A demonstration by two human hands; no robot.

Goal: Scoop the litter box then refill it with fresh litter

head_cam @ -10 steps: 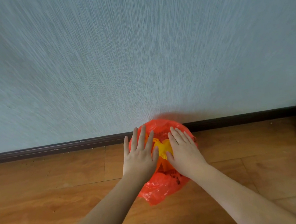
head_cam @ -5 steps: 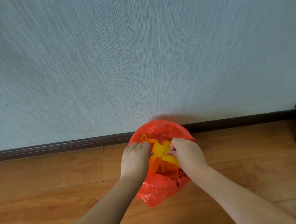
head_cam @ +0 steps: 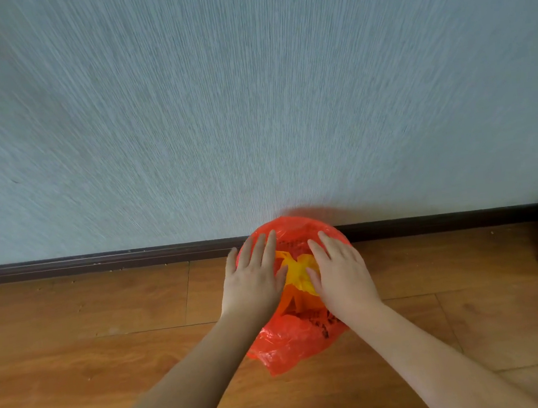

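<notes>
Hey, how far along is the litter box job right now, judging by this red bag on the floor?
Done, it seems: the red bag sits full against the baseboard, brownish granules showing through. In hand: the left hand and right hand press flat on it, either side of the yellow plastic. Left: refilling; no litter box or fresh litter is in view.

Soft, even daylight, no glare. Wall streaks outward in wide-angle blur. Faint shadow behind the red bag; dark corner at right, floor fairly sharp.
</notes>
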